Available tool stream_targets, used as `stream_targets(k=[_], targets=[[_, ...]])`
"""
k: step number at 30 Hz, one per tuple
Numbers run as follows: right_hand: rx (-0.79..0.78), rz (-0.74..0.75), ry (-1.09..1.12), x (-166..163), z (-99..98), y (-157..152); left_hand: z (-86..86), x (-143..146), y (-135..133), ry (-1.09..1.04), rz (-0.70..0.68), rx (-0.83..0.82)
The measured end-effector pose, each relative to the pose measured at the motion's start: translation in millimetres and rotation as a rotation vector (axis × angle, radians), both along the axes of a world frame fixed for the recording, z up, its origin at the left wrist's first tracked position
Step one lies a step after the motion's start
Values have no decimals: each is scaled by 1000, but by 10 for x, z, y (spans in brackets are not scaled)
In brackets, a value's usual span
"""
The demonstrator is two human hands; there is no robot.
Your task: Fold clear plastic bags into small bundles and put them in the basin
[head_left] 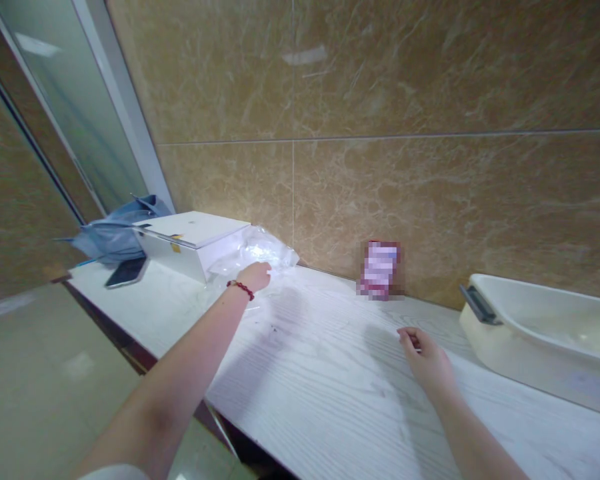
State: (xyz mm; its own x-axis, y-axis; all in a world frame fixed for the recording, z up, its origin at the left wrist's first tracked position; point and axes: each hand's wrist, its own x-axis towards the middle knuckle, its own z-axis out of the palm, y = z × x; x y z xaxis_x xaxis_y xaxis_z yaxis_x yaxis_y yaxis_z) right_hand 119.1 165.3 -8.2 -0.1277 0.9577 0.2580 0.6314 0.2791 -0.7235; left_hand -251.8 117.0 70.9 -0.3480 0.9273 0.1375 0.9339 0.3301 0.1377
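Note:
My left hand, with a red bead bracelet at the wrist, reaches far left and its fingers are closed on a crumpled clear plastic bag lying against a white box. My right hand rests on the white wood-grain counter, its fingers curled in with something small and dark between them that I cannot make out. A small red-and-white packet stands against the wall between my hands.
A cream basin with a grey handle sits at the right. A dark phone and a folded blue umbrella lie at the counter's far left. Brown marble tiles back the counter; a glass door stands left.

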Motion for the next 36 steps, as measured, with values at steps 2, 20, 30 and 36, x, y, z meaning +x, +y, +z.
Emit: stream_targets(k=[2,20,30,36], targets=[[8,-6,4,-6,3,7,-18,-321,-78,84,131,-11],[-30,-30,-14,14,-24,33,-60,-974,-149,276,277,-98],[-41,-35,5,26,-60,61,255,-1057,-167,331,243,-8],[-50,-44,10,35,-27,42,467,-1085,-122,270,242,109]])
